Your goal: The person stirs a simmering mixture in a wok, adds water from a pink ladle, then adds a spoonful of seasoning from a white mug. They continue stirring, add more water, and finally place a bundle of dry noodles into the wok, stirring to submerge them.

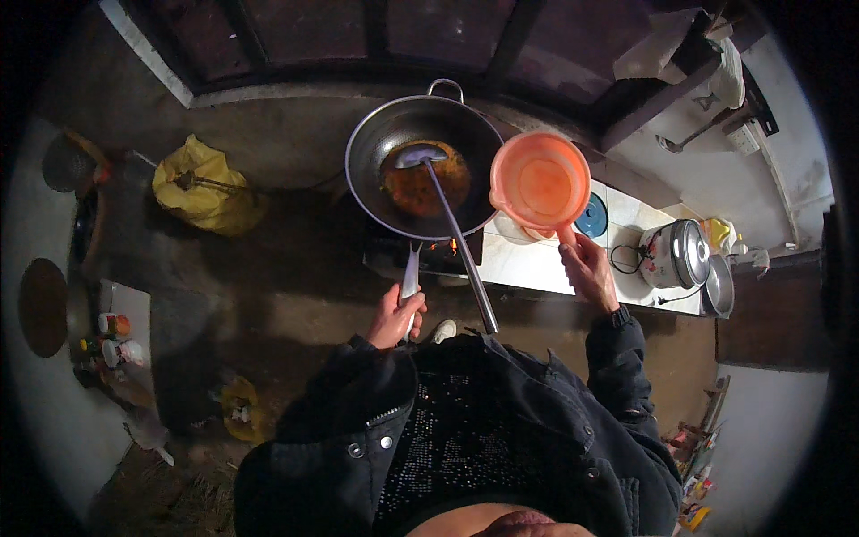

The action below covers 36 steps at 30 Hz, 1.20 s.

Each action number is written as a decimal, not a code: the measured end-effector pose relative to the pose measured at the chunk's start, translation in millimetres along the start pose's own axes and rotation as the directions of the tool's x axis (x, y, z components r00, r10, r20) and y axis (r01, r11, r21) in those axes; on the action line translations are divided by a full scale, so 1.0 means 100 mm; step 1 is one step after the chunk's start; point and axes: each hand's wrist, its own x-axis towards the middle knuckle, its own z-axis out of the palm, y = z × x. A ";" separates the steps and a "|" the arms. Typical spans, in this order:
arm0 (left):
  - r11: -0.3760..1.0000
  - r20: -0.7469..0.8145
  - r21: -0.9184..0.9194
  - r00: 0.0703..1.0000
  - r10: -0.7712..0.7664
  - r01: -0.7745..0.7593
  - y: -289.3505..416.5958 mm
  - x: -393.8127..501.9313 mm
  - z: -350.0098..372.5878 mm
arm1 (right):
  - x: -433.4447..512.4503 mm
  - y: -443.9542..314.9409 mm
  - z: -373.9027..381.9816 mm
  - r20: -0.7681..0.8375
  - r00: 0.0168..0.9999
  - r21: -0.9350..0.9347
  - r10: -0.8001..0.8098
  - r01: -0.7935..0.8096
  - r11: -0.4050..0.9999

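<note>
My left hand [397,314] grips the handle of a large wok [368,158], which sits over a lit gas stove [384,255]. Brown liquid with bits in it [423,191] covers the wok's bottom. A long-handled metal ladle [463,255] rests in the wok, its bowl in the liquid and its handle leaning out over the near rim. In my right hand [589,272] is the handle of an orange plastic dipper [545,180], held beside the wok's right rim above the tiled counter. No liquid can be made out clearly inside the dipper.
On the white-tiled counter [627,285] are a blue lid [593,216], a rice cooker [673,254] with a cord, and a metal basin [719,287]. Another ladle [684,141] hangs on the right wall. A yellow bag [201,181] stands to the left. Jars [121,352] sit on a far-left ledge.
</note>
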 end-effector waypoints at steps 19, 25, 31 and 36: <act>1.000 -0.008 -0.012 1.000 0.001 -0.001 -0.03 -0.01 -0.01 | 0.36 0.01 0.12 0.011 0.993 -0.225 -0.116 0.115 0.967; 1.000 -0.018 -0.008 1.000 0.009 -0.009 -0.01 -0.03 0.00 | 0.51 0.06 0.08 -0.039 0.976 -0.428 -0.213 0.177 0.886; 1.000 -0.013 -0.006 1.000 0.004 -0.004 -0.02 -0.05 -0.02 | 0.60 -0.05 0.03 -0.047 0.967 -0.504 -0.251 0.194 0.842; 1.000 -0.002 -0.007 1.000 -0.006 0.006 -0.01 -0.07 -0.04 | 0.79 -0.09 0.02 -0.056 0.932 -0.550 -0.359 0.271 0.790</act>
